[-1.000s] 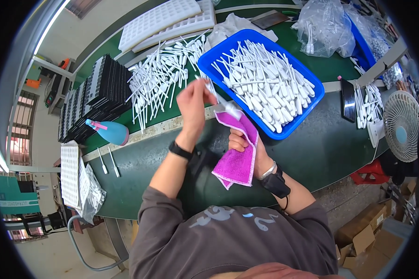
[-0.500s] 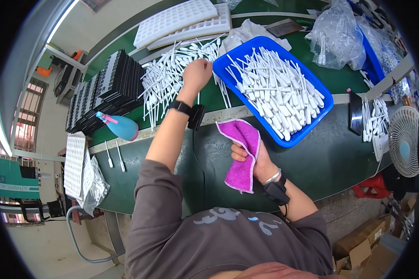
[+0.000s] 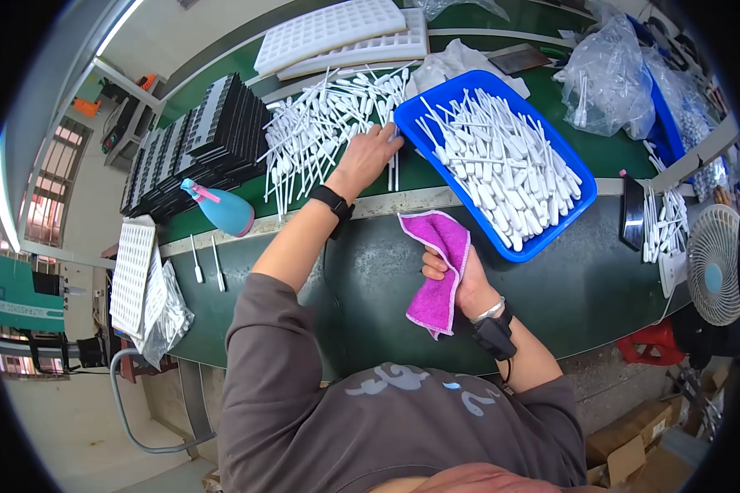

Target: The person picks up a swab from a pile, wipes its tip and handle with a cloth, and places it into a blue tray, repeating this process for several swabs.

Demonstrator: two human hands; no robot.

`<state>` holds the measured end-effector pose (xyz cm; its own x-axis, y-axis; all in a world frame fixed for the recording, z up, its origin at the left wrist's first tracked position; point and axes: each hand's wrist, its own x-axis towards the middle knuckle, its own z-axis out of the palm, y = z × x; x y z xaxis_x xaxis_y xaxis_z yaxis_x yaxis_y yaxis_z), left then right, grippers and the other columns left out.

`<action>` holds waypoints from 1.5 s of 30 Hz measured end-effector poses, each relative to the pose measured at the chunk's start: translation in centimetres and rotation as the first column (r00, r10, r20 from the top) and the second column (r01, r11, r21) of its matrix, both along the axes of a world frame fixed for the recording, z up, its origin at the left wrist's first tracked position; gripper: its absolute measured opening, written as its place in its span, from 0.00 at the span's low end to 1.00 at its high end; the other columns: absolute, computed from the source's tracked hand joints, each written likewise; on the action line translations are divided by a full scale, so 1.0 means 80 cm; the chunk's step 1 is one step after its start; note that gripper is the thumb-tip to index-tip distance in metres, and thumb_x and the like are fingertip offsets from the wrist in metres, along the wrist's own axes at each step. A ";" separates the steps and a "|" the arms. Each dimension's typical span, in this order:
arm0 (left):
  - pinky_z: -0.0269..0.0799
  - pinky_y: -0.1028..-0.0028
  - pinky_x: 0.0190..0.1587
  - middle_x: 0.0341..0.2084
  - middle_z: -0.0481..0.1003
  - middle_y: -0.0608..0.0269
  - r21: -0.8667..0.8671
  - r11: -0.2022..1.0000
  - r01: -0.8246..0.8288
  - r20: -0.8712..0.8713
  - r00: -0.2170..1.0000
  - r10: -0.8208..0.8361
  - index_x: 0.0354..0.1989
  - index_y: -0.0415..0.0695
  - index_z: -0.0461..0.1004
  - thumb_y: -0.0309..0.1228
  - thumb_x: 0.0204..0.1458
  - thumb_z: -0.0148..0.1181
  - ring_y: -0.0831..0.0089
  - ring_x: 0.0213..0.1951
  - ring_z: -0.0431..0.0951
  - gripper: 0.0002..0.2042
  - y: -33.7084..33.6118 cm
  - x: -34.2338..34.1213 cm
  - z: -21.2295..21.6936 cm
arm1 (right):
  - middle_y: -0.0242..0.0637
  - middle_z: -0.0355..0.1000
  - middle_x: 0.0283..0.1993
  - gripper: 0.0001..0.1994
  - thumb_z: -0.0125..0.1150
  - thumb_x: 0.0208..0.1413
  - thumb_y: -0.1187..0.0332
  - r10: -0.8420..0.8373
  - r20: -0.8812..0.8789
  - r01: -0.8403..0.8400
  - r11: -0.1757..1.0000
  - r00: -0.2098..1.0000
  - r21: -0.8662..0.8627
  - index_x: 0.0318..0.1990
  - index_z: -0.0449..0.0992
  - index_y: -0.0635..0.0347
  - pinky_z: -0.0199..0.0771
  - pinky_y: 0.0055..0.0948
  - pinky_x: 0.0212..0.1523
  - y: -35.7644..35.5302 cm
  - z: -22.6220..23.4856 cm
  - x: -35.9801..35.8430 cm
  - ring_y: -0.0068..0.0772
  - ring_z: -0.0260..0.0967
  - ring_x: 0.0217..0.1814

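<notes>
So the right hand [image 3: 460,283] is closed around a bright magenta cloth [image 3: 438,267] that's folded and drooping below its fingers, while the left hand [image 3: 368,156] lies flat, fingers spread, on loose white plastic sticks [image 3: 321,131].

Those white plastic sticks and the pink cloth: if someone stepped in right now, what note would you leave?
Left hand: flat on the loose pile of white sticks on the green table, fingers spread, grip unclear.
Right hand: holds the magenta cloth over the table's near edge.
Blue tray: full of white sticks, right of the pile.
Done: many sticks in both places.
Left: cannot tell.
</notes>
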<state>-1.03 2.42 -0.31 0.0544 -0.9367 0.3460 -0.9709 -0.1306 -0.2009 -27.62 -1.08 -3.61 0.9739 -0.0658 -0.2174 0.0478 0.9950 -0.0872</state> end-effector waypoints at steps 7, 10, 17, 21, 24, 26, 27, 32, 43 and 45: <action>0.72 0.69 0.34 0.36 0.70 0.63 0.164 0.982 0.095 -0.056 0.995 -0.087 0.42 0.47 0.72 0.25 0.45 0.55 0.65 0.39 0.73 0.13 0.062 -0.006 0.017 | 0.30 0.57 0.20 0.09 0.45 0.58 0.64 0.003 0.004 -0.002 1.000 1.000 -0.007 0.31 0.66 0.57 0.53 0.22 0.19 0.001 -0.002 -0.002 0.22 0.53 0.19; 0.71 0.68 0.33 0.30 0.71 0.60 -0.049 0.992 0.116 -0.161 0.979 -0.123 0.39 0.45 0.73 0.28 0.51 0.51 0.63 0.35 0.73 0.09 0.082 -0.028 0.033 | 0.30 0.57 0.21 0.08 0.45 0.58 0.64 -0.003 -0.018 0.003 1.000 1.000 0.000 0.31 0.66 0.57 0.53 0.22 0.19 -0.001 0.005 -0.003 0.22 0.53 0.19; 0.70 0.64 0.32 0.26 0.76 0.55 0.045 0.974 -0.220 -0.615 0.763 0.200 0.40 0.41 0.73 0.34 0.55 0.53 0.58 0.29 0.75 0.10 0.080 -0.030 0.047 | 0.30 0.58 0.22 0.08 0.45 0.58 0.64 0.000 -0.039 -0.001 1.000 0.999 -0.018 0.32 0.66 0.58 0.54 0.22 0.19 -0.006 0.000 -0.001 0.22 0.52 0.19; 0.70 0.66 0.32 0.25 0.77 0.55 -0.043 0.974 -0.224 -0.680 0.721 0.136 0.38 0.41 0.75 0.37 0.54 0.55 0.60 0.27 0.76 0.12 0.077 -0.019 0.022 | 0.30 0.58 0.22 0.08 0.44 0.58 0.64 0.009 -0.060 -0.010 1.000 0.998 -0.025 0.33 0.67 0.58 0.54 0.22 0.19 -0.001 0.001 0.001 0.22 0.52 0.19; 0.70 0.67 0.31 0.24 0.77 0.56 -0.056 0.962 -0.268 -0.671 0.723 0.163 0.37 0.41 0.75 0.39 0.53 0.56 0.61 0.27 0.76 0.13 0.083 -0.019 0.025 | 0.30 0.58 0.22 0.09 0.44 0.59 0.64 -0.009 -0.071 0.008 1.000 0.997 -0.022 0.33 0.67 0.59 0.54 0.22 0.19 -0.002 0.002 0.000 0.22 0.52 0.19; 0.70 0.67 0.31 0.23 0.77 0.57 0.054 0.917 -0.395 -0.628 0.701 0.339 0.36 0.42 0.76 0.40 0.51 0.58 0.62 0.27 0.77 0.14 0.093 -0.020 0.028 | 0.31 0.58 0.22 0.09 0.44 0.59 0.64 -0.016 -0.075 0.015 1.000 0.997 -0.016 0.33 0.67 0.59 0.54 0.22 0.19 -0.005 0.004 0.000 0.22 0.52 0.19; 0.70 0.67 0.31 0.23 0.77 0.57 0.057 0.918 -0.393 -0.626 0.702 0.340 0.36 0.42 0.76 0.40 0.51 0.58 0.62 0.27 0.77 0.14 0.095 -0.024 0.027 | 0.31 0.58 0.22 0.09 0.44 0.59 0.64 -0.018 -0.074 0.017 1.000 0.997 -0.012 0.33 0.67 0.59 0.54 0.22 0.19 -0.003 0.003 -0.001 0.22 0.52 0.19; 0.70 0.67 0.30 0.24 0.77 0.57 0.143 0.881 -0.451 -0.655 0.624 0.426 0.35 0.43 0.76 0.41 0.49 0.60 0.61 0.26 0.76 0.14 0.094 -0.029 -0.011 | 0.31 0.57 0.22 0.09 0.44 0.59 0.64 0.013 -0.041 -0.014 1.000 0.999 -0.008 0.33 0.66 0.59 0.53 0.22 0.19 -0.001 0.000 -0.001 0.22 0.52 0.19; 0.68 0.79 0.25 0.33 0.77 0.65 0.094 0.898 -0.430 -0.944 -0.326 -0.058 0.47 0.41 0.72 0.38 0.56 0.54 0.80 0.28 0.74 0.16 0.131 -0.099 0.018 | 0.35 0.68 0.32 0.15 0.46 0.60 0.58 -0.113 -0.144 0.085 0.979 0.983 -0.188 0.44 0.69 0.60 0.67 0.29 0.28 0.001 0.018 0.001 0.30 0.63 0.26; 0.67 0.82 0.25 0.35 0.76 0.66 0.043 0.907 -0.418 -0.829 -0.522 -0.201 0.48 0.41 0.71 0.37 0.58 0.51 0.83 0.30 0.74 0.15 0.140 -0.119 0.013 | 0.37 0.70 0.43 0.18 0.44 0.61 0.56 -0.161 -0.115 0.144 0.980 0.980 -0.140 0.51 0.67 0.59 0.70 0.35 0.40 -0.001 0.016 0.001 0.35 0.67 0.38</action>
